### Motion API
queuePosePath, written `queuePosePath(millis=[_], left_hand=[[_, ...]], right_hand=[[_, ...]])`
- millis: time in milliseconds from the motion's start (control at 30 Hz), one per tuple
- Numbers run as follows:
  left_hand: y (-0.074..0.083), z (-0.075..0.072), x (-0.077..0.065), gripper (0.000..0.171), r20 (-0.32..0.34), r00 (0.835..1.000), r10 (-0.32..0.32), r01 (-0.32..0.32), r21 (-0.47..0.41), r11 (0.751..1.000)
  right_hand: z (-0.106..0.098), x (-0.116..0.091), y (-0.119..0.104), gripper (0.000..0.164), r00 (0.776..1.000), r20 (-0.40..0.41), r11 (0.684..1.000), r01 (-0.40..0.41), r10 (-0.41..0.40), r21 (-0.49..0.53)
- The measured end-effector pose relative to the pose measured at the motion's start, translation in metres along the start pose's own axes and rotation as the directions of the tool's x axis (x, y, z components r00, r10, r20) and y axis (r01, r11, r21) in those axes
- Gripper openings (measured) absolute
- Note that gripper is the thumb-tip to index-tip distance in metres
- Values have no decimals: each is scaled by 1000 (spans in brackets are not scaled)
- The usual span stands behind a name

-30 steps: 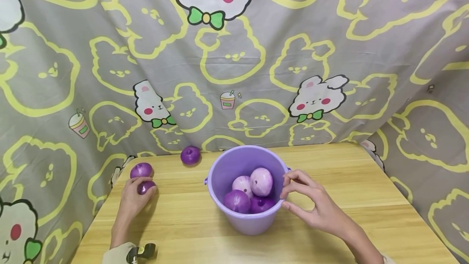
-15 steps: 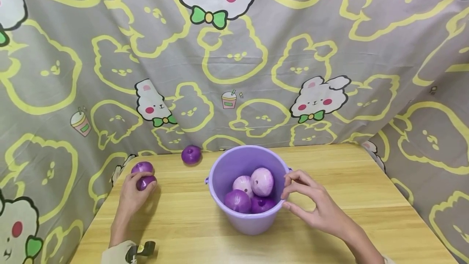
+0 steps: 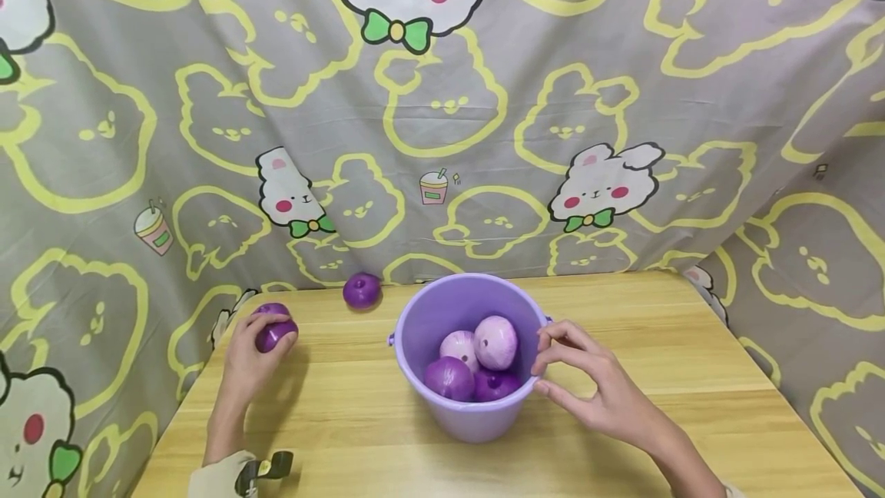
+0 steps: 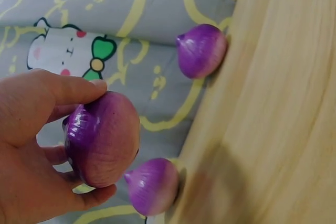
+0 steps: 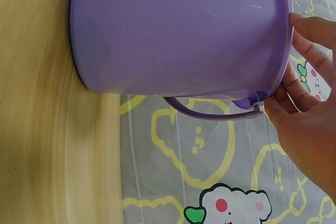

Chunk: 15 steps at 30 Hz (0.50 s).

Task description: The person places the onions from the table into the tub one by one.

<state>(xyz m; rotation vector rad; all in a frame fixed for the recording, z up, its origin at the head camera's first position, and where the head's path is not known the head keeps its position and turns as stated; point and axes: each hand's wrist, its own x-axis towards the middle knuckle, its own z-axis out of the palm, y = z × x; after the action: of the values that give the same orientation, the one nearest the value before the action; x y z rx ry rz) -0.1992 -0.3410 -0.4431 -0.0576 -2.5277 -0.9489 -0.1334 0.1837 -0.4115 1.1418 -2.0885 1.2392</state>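
In the head view my left hand [image 3: 247, 356] grips a purple onion [image 3: 276, 335] between thumb and fingers at the table's left. The left wrist view shows this onion [image 4: 107, 140] held off the table. A second onion [image 3: 272, 308] sits just behind, mostly covered by the held one and my fingers. With thumb and fingertips my right hand [image 3: 608, 390] pinches the right rim of a lilac bucket [image 3: 473, 423]. Inside the bucket lie several onions, two of them pale, such as the upper pale onion [image 3: 495, 343]. The bucket's handle [image 5: 210, 115] hangs down in the right wrist view.
Another purple onion [image 3: 362, 291] stands at the table's back edge, left of the bucket. A patterned grey cloth [image 3: 442, 129] hangs behind the wooden table [image 3: 657, 329] and along its sides.
My left hand has raised the onion a little, and it now covers more of the onion behind it. My right hand stays on the bucket rim. The head view has shifted very slightly.
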Motion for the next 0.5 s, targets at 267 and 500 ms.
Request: queuePosePath(millis=[267, 500], left_hand=[[15, -1, 7, 36, -27, 998, 50, -50, -5, 999], [25, 0, 9, 34, -61, 994, 94, -95, -14, 995]], right_hand=[[-1, 0, -1, 40, 1000, -10, 1000, 18, -18, -15], [0, 0, 0, 41, 1000, -5, 1000, 21, -21, -18]])
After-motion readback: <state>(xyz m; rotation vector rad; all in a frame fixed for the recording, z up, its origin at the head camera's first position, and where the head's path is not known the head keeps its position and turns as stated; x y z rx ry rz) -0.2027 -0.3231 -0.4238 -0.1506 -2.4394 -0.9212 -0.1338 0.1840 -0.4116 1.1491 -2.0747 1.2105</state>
